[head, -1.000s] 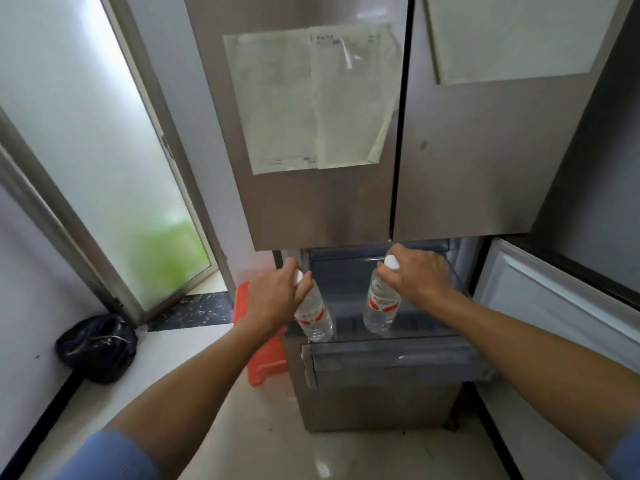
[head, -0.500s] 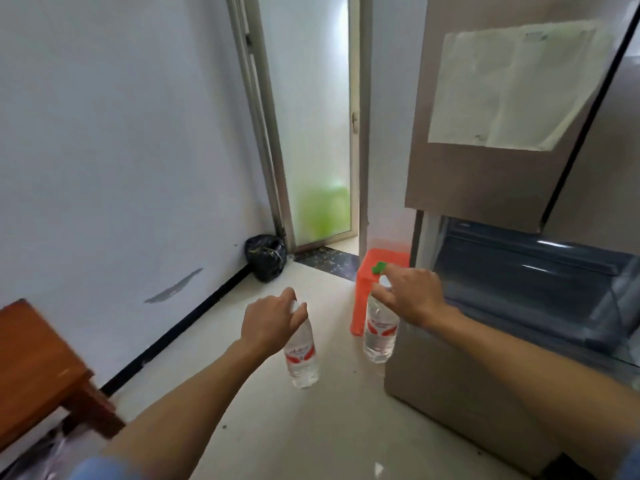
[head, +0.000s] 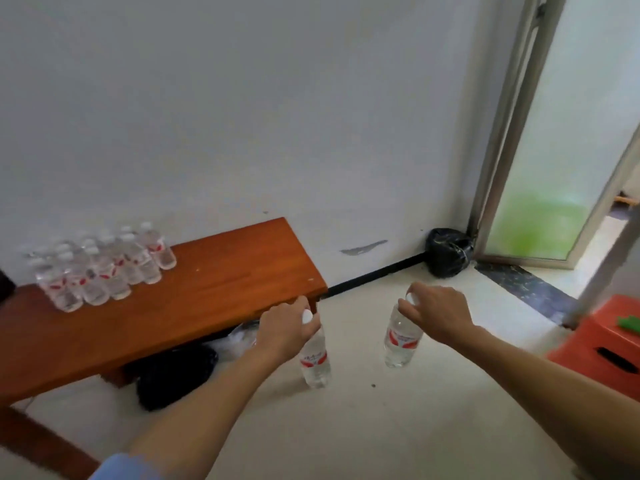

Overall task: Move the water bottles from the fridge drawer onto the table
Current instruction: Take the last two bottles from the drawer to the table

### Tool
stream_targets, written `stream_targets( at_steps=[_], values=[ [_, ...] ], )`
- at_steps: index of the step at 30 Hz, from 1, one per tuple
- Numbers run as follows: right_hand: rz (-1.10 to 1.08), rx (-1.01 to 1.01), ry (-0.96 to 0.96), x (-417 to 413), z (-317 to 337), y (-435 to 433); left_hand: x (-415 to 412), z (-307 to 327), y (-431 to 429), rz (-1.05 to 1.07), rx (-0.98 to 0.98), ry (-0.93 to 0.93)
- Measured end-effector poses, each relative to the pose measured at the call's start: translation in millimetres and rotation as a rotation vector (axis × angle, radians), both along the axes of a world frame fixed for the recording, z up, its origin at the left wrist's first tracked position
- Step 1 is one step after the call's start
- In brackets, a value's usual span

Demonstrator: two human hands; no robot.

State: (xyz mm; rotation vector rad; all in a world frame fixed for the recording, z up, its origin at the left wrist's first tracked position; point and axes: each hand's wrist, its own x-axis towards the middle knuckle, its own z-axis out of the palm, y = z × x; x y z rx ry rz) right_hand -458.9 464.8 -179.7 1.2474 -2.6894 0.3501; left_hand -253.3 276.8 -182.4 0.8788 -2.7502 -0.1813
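Note:
My left hand [head: 282,329] grips a clear water bottle [head: 314,362] by its white cap; the bottle hangs over the floor just off the table's right end. Held the same way in my right hand [head: 438,315] is a second water bottle [head: 401,339] with a red and white label, hanging further right. The brown wooden table [head: 214,292] stands against the white wall at left. Several water bottles [head: 100,268] are grouped upright on its far left part. The fridge drawer is out of view.
A black bag [head: 448,252] sits in the corner by the frosted glass door [head: 554,161]. An orange plastic stool [head: 604,344] stands at the right edge. Dark bags [head: 173,372] and crumpled plastic lie under the table. Pale floor stretches between table and stool.
The view has swung left from the fridge to the table. Both hands lifted a bottle out of the drawer and carried it toward the table.

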Motion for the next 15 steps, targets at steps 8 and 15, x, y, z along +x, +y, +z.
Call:
stream_targets(
  at_steps=[8, 15],
  values=[
    [0.358, 0.061, 0.02, 100, 2, -206, 163, -2, -132, 0.383, 0.042, -0.039],
    [0.596, 0.097, 0.067, 160, -16, -370, 253, -29, -222, 0.679, 0.149, -0.009]
  ],
)
